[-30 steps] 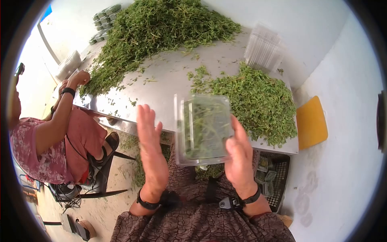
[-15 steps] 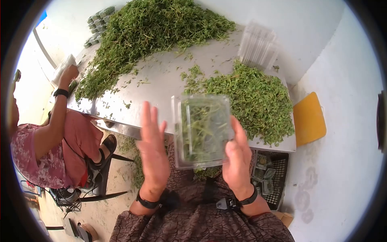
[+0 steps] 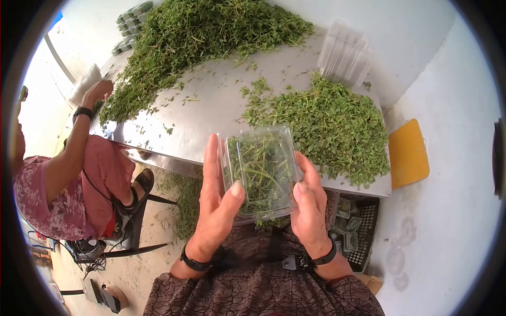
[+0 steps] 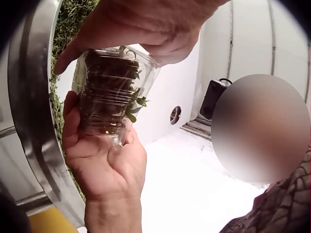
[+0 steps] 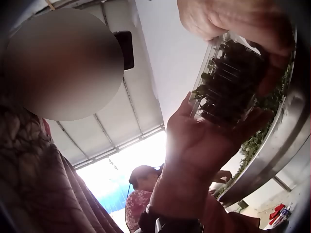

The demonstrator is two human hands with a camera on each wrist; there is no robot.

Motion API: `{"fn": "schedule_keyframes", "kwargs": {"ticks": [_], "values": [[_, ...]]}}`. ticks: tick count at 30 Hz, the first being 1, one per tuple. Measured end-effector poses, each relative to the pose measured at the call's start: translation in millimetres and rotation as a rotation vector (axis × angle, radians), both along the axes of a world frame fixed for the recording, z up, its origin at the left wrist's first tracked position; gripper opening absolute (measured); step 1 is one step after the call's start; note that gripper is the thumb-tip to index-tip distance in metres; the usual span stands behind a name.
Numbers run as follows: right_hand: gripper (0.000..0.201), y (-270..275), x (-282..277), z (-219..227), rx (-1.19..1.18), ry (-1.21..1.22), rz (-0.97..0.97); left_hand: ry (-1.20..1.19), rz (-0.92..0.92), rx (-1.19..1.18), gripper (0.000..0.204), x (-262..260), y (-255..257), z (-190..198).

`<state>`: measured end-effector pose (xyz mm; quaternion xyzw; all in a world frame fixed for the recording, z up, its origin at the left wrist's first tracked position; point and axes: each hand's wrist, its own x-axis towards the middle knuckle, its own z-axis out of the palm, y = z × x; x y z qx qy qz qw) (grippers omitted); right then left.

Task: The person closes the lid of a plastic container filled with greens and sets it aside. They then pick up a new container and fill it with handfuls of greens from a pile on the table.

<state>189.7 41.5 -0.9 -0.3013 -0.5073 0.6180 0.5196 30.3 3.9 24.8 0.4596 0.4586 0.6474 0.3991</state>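
Both hands hold a clear plastic clamshell box filled with green leafy sprigs, above the lap at the table's front edge. My left hand grips its left side, thumb across the lid and fingers along the far side. The right hand holds the opposite side with its thumb at the lid's edge. In the left wrist view, a few leaves poke out along the box's rim. Beyond the box lies a loose heap of cut greens.
A bigger pile of greens covers the back of the metal table. Stacked empty clamshells stand at the back right. Below right is a black crate with filled boxes, near a yellow chair. Another person sits at left.
My left hand, held off with straight fingers before, has come right and now grips the box. The right hand keeps its hold. The seated person's hand moved to the clear stack, then back toward the greens.
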Motion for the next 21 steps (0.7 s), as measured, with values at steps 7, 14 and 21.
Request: {"fn": "schedule_keyframes", "kwargs": {"ticks": [7, 14, 21], "values": [[0.075, 0.3, -3.0, 6.7, 0.02, 0.086, -0.029, -0.199, 0.007, 0.069, 0.073, -5.7, 1.6, 7.4], [0.077, 4.5, 4.4, 9.6, 0.008, 0.064, 0.071, -0.229, 0.02, -0.012, 0.067, -7.2, 8.3, 13.2], [0.077, 11.9, 13.1, 7.8, -0.013, -0.03, 0.018, -0.185, -0.072, -0.065, 0.062, -12.3, 11.3, 12.6]]}}
